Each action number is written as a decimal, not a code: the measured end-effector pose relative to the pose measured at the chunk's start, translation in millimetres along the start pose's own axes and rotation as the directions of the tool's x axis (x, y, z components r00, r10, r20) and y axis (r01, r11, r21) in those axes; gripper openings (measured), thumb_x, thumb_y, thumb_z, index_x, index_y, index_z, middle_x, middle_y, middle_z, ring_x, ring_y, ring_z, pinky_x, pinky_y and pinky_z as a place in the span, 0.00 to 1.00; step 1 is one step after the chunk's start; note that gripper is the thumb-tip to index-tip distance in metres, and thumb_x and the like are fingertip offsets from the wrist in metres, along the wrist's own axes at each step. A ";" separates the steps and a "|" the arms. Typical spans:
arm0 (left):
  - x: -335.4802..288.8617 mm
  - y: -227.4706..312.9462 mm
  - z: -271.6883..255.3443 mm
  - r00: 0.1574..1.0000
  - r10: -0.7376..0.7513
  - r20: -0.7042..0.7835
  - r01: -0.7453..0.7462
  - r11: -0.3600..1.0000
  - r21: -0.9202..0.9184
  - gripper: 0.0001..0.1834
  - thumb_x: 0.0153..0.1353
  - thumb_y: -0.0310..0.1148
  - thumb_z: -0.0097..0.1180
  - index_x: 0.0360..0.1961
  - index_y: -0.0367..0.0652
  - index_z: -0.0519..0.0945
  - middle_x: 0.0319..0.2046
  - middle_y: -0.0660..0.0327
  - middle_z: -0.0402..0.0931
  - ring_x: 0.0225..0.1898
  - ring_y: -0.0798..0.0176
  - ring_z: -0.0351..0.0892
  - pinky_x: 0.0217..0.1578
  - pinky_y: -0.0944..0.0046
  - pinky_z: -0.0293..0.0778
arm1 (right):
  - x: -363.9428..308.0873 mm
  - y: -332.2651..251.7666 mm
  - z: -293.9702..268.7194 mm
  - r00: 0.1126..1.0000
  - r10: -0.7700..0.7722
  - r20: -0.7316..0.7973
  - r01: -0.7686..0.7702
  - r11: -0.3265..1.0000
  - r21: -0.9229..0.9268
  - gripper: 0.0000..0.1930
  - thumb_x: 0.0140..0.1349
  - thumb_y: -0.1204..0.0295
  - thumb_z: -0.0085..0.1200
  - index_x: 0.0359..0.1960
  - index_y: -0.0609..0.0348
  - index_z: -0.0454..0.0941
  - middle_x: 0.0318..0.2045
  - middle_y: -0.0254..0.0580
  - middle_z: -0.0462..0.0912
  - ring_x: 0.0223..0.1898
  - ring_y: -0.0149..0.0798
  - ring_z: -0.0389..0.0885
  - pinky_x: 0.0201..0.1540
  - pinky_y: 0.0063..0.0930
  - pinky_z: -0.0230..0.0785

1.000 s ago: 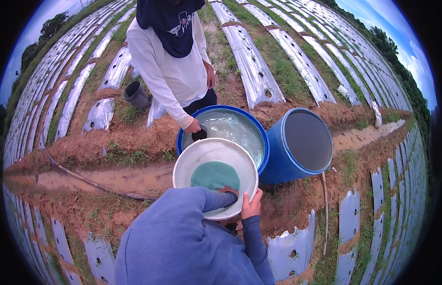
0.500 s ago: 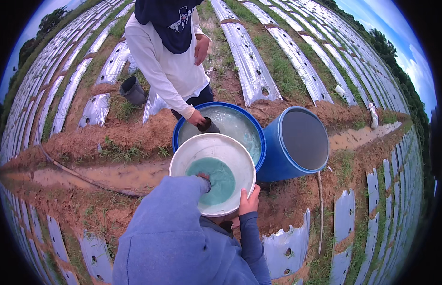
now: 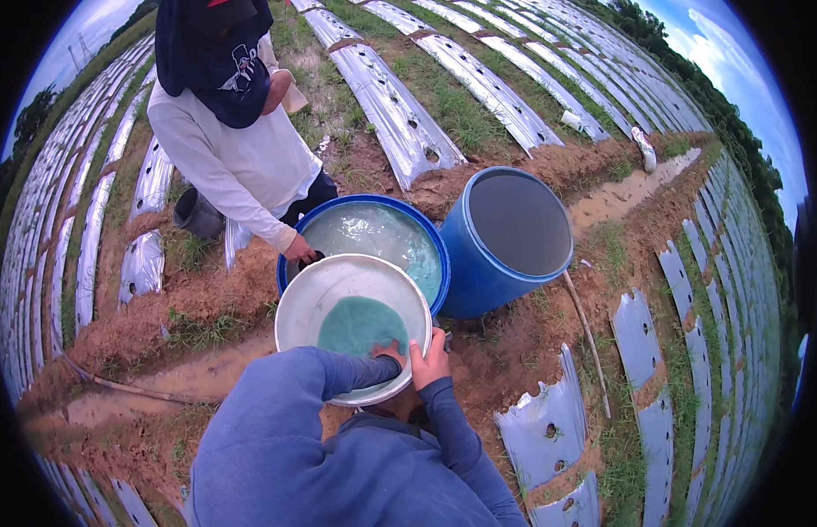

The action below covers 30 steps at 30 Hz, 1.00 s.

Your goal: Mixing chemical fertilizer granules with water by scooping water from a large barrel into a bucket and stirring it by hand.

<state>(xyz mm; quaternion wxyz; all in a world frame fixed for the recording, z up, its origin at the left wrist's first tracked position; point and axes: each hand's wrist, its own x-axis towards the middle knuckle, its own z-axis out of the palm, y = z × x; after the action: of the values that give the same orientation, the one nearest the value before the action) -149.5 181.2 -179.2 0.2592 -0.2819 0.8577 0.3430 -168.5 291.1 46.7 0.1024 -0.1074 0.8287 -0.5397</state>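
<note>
Clamped on the near right rim of a white tub (image 3: 296,321), the right hand (image 3: 432,360) is held with its thumb over the edge and its fingers around the outside. Just beside it, the left hand (image 3: 387,353) is dipped into the green liquid (image 3: 360,321) pooled in the tub; its fingers are partly hidden there, so whether they are spread or closed cannot be told. Both arms are covered by blue sleeves (image 3: 360,371).

The tub is placed directly in front of the body, its far side overlapping the near edge of a blue drum (image 3: 365,199) filled with clear, rippled liquid; what the tub is supported by is hidden. To the right of that drum, a second blue drum (image 3: 466,277) is filled nearly to the brim with greyish liquid.

At the far left edge of the first drum, a dark cup (image 3: 315,257) is held by a co-worker (image 3: 228,158) in a white long-sleeved top and a dark head covering. Behind the co-worker's arm, a dark bucket (image 3: 198,215) is seen tilted on the soil. Muddy water (image 3: 198,376) is held in a furrow, and the beds beyond are covered by silver sheeting (image 3: 382,105) pierced with holes.
</note>
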 end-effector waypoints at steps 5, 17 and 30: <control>-6.0 -23.2 -66.0 0.766 0.616 0.185 -0.569 0.515 0.641 0.36 0.61 0.52 0.50 0.71 0.54 0.64 0.75 0.49 0.46 0.74 0.37 0.46 0.69 0.32 0.44 | -1.3 1.8 -7.2 1.000 0.019 -0.005 -0.019 0.999 0.034 0.20 0.64 0.65 0.54 0.53 0.61 0.64 0.39 0.64 0.82 0.43 0.66 0.81 0.44 0.51 0.72; 64.3 -135.0 -27.1 0.944 -0.101 0.314 -0.197 0.594 0.780 0.41 0.64 0.60 0.46 0.73 0.52 0.57 0.72 0.49 0.55 0.70 0.48 0.59 0.68 0.50 0.57 | -7.5 3.9 -15.7 0.999 0.033 0.026 -0.034 0.999 0.032 0.21 0.63 0.65 0.54 0.52 0.62 0.62 0.39 0.67 0.81 0.42 0.67 0.80 0.45 0.53 0.72; 7.9 22.9 -3.2 0.986 -0.024 0.162 -0.008 0.981 0.192 0.38 0.65 0.58 0.42 0.74 0.59 0.56 0.76 0.55 0.45 0.76 0.42 0.40 0.71 0.37 0.40 | 1.1 25.4 -10.6 0.998 0.040 -0.055 -0.040 0.999 0.004 0.21 0.64 0.63 0.54 0.53 0.62 0.65 0.40 0.67 0.81 0.44 0.66 0.80 0.46 0.52 0.73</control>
<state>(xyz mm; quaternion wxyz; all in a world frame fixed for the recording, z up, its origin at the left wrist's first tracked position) -171.1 190.3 -172.1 0.3563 -0.2299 0.8615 0.2794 -174.3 310.0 27.5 0.0907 -0.0757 0.8325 -0.5414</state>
